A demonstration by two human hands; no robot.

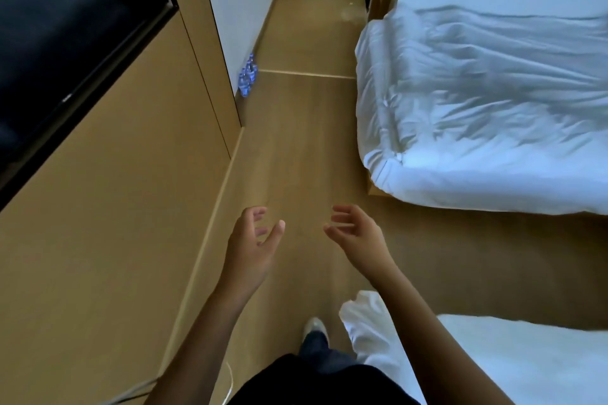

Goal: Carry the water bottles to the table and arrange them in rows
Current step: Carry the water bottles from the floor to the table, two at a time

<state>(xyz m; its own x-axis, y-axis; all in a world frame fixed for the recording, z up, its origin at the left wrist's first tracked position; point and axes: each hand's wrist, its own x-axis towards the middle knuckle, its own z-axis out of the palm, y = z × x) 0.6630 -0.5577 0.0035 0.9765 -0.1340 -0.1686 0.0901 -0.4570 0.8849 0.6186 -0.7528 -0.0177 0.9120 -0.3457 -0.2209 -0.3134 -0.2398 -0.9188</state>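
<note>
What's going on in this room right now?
A person is on the wooden floor between the wall and two white beds. Both hands are empty: the left hand and right hand are held out in front, fingers loosely curled. The water bottles stand ahead on the floor against the wall, not yet picked up.

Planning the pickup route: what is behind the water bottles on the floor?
The water bottles stand on the wooden floor against a white wall, just past the wooden panel. That panel's edge may hide more bottles.
</note>
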